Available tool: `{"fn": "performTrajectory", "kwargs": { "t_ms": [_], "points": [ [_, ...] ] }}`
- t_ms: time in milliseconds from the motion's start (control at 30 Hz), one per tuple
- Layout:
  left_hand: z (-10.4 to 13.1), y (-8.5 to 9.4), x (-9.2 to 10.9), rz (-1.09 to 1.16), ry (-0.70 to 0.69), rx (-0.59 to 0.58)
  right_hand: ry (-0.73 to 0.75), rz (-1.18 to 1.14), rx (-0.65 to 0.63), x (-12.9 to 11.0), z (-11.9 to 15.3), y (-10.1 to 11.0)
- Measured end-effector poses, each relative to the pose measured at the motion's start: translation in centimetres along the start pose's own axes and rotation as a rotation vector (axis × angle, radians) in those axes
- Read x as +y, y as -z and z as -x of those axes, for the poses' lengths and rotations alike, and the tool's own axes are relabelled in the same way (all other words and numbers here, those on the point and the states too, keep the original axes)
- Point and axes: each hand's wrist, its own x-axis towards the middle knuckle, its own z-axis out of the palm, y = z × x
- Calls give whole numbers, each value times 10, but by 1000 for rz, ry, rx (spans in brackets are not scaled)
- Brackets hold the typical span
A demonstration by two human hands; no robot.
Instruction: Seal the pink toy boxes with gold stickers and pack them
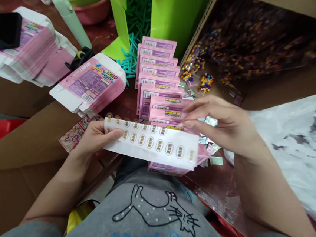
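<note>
A white sheet of oval stickers (150, 144) lies across the front of a row of upright pink boxes (160, 91). My left hand (96, 136) grips the sheet's left end, thumb on top. My right hand (216, 120) is above the sheet's right part, beside the front boxes, with thumb and index fingertips close together. Whatever is between those fingertips is too small to make out. The stickers carry dark and gold print. Part of another pink box (170, 169) shows below the sheet.
Flattened pink boxes (94, 84) are stacked at left, with a phone (7, 30) on another stack. Behind stand a pale green bottle (72, 21), basins (91, 9) and teal sticks (128, 58). A carton (203, 22) with bead packets is at right, near small foil packets (215, 160).
</note>
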Motion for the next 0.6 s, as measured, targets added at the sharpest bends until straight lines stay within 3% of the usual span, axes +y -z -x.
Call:
{"fn": "performTrajectory", "kwargs": {
  "t_ms": [133,367,467,600],
  "points": [
    [0,9,4,30,52,-47,1,310,-123,17,-7,-12],
    [-7,6,18,-38,-7,-92,-8,654,-76,23,-3,-18],
    [-15,0,23,-42,-41,-146,-11,585,-101,25,-3,-10],
    [-22,-8,27,-30,-26,-175,-36,244,-156,11,-7,-3]
  ]
}}
